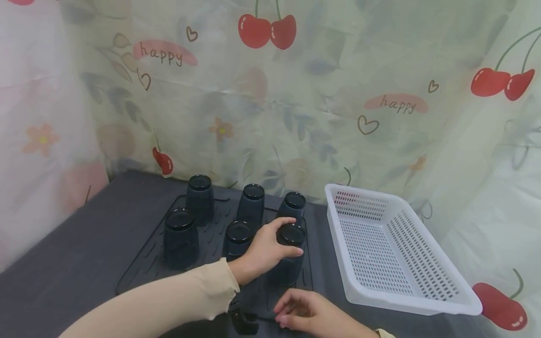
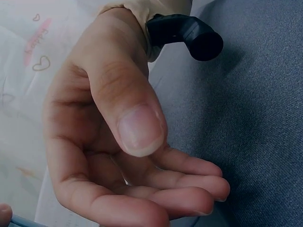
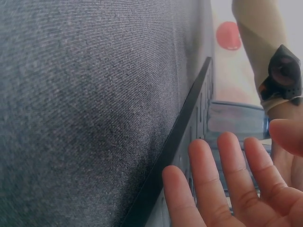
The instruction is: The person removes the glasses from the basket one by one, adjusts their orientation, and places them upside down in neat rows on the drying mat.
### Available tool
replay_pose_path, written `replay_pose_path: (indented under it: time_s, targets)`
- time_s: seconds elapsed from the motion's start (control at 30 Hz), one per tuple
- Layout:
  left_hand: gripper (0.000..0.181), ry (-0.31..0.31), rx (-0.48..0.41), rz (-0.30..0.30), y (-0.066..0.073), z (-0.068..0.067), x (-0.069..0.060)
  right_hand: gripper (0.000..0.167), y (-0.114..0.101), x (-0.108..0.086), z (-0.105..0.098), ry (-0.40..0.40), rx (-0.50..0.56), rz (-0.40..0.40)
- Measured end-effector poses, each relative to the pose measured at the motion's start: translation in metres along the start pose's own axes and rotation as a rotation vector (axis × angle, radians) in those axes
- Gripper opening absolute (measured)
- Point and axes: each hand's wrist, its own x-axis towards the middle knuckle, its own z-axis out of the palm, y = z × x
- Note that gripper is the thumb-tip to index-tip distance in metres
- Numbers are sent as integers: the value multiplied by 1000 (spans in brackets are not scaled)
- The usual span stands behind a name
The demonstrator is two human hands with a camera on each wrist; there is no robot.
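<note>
Several dark-blue see-through cups stand upside down on a black drying mat [image 1: 143, 267]. My left hand [image 1: 264, 246] reaches across to the front right cup [image 1: 291, 234] and holds it near its upturned base, thumb on the near side and index finger on the far side. Its other fingers are hidden. In the left wrist view only a fingertip [image 2: 4, 214] shows beside a thin blue edge. Close in front of the mat, my right hand [image 1: 313, 312] hangs with loosely curled fingers and holds nothing; it fills much of the left wrist view.
A white perforated plastic basket [image 1: 380, 244] sits right of the mat. Dark grey cloth [image 1: 63, 263] covers the table. A patterned curtain [image 1: 296, 117] closes off the back and sides. Neighbouring cups [image 1: 239, 234] stand close to my left hand.
</note>
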Motion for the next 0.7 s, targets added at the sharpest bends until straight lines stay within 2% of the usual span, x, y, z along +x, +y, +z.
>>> replay_pose_path:
  time_s: [0.43,0.7]
  targets:
    - [69,-10,-21,-10,-4,1,4,26,3,0,-2,8,17,30]
    - [70,1,4,7,-5,2,3,27,1,-4,-2,12,4,-24]
